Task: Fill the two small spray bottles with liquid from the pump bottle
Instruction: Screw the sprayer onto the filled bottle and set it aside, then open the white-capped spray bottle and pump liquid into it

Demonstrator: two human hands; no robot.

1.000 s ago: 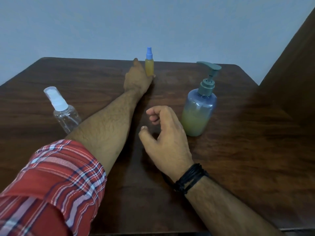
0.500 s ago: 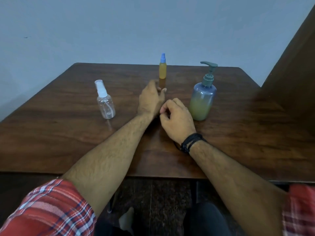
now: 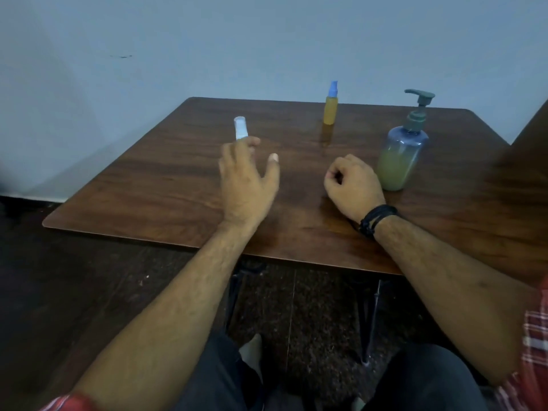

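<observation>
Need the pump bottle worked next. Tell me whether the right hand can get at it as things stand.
Probably yes. The right hand rests loosely curled on the table just beside the pump bottle, with nothing between them.

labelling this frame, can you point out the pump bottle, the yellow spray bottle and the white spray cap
pump bottle [image 3: 400, 161], head view, on its body at the liquid line
yellow spray bottle [image 3: 330, 112], head view, on the yellow body
white spray cap [image 3: 240, 129], head view, on the cap's side above the left hand
</observation>
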